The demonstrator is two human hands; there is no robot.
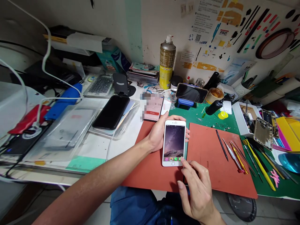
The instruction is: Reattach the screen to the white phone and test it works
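A white phone with a lit home screen showing a starry sky and a row of icons is held upright over the red mat. My left hand holds it from behind, with fingertips showing past its right edge. My right hand is at the phone's lower right corner, its index fingertip at the rightmost bottom icon and its other fingers apart, gripping nothing. Just behind my left hand lies another phone with a pink lit screen, partly blurred out.
Left of centre, a black phone rests on a plastic case. A dark-screened phone leans on a blue stand beside a spray can. Screwdrivers and tweezers lie at the right, near a white box of parts.
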